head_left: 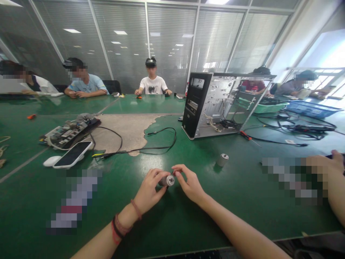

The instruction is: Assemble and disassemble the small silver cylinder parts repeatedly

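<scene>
My left hand (153,187) is wrapped round a small metal cylinder (169,180) that looks like an electric motor, its round end with a central stub facing me. Close against the cylinder's right side, my right hand (188,181) has its thumb and forefinger nearly together. Something small and dark shows at those fingertips, too small to name. A second metal cylinder (222,160) with holes in its top stands upright on the green table (199,223), beyond my right hand.
An open computer case (199,104) stands ahead, with a screwdriver (245,135) beside it. To the left lie a phone (72,154), a circuit assembly (71,131) and a black cable (161,147). Baskets (314,108) stand at right. Another person's hand (320,169) rests nearby; several people sit opposite.
</scene>
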A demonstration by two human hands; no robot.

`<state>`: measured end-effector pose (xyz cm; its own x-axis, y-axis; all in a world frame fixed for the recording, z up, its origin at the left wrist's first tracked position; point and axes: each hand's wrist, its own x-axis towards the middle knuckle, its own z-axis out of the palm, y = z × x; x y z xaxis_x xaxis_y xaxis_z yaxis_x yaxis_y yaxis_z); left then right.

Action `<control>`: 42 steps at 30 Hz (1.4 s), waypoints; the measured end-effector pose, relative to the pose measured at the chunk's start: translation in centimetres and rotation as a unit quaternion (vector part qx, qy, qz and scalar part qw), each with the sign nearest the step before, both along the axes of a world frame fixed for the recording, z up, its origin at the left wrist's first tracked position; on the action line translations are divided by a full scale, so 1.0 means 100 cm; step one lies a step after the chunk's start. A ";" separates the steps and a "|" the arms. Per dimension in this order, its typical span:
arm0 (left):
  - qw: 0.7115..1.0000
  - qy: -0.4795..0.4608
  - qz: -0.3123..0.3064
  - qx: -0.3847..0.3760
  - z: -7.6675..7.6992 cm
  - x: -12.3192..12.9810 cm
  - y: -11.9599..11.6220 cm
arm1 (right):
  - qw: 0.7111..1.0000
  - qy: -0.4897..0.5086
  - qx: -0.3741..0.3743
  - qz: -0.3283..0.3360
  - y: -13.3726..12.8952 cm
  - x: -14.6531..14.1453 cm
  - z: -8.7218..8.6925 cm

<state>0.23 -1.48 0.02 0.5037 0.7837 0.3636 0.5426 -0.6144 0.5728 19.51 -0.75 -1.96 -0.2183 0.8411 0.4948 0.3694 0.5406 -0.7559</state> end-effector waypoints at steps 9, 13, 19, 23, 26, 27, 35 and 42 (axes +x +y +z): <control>0.989 -0.103 0.003 -0.110 0.001 0.002 0.001 | 1.000 -0.010 0.000 -0.029 0.001 0.002 0.001; 0.973 -0.154 -0.003 -0.172 -0.003 0.001 0.005 | 0.999 -0.014 -0.002 -0.029 0.000 0.002 0.000; 0.963 -0.183 -0.017 -0.195 -0.006 0.001 0.005 | 1.000 -0.022 -0.003 -0.020 0.002 0.001 -0.002; 0.974 -0.145 -0.012 -0.171 -0.005 0.003 0.003 | 1.000 -0.028 0.004 -0.006 0.002 0.001 -0.001; 0.979 -0.118 -0.011 -0.167 -0.005 0.004 0.002 | 0.999 -0.033 0.011 0.009 0.000 0.000 0.000; 0.980 -0.110 -0.012 -0.167 -0.004 0.005 0.002 | 0.999 -0.036 0.014 0.015 0.000 0.000 0.000; 0.984 -0.066 0.010 -0.164 0.000 0.008 0.000 | 0.996 -0.047 0.041 0.066 -0.004 -0.006 0.003; 0.984 -0.058 0.011 -0.171 0.005 0.009 0.000 | 0.996 -0.058 0.020 0.065 -0.007 -0.010 0.005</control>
